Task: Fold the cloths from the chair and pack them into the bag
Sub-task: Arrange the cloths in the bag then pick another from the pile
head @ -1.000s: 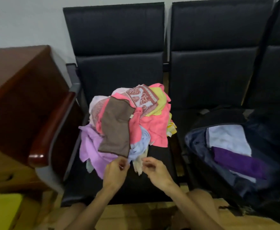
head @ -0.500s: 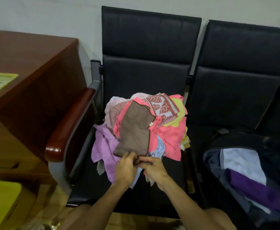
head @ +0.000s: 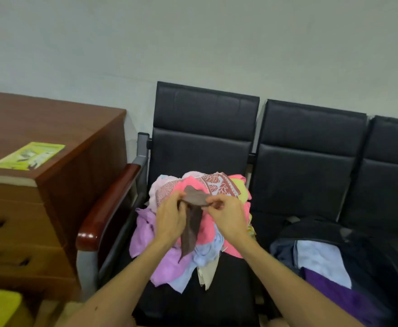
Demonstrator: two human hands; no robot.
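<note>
Brown cloth (head: 191, 230) hangs just above the pile of cloths (head: 165, 265) on the black chair (head: 205, 149). The left hand (head: 169, 223) and right hand (head: 227, 219) pinch its top edge, with the fingers of both clamped on the fabric. On the next seat, the open bag (head: 370, 251) holds a pale blue cloth (head: 320, 260) and a purple cloth (head: 334, 293).

My left hand (head: 169, 220): raised, back toward me, fingers (head: 178, 201) curled, pinching the top edge of the brown cloth (head: 192, 230). My right hand (head: 226, 215): level with it, just beside, fingertips pinching the same edge. My forearms: both bare, rising from below, converging toward the wrists.
</note>
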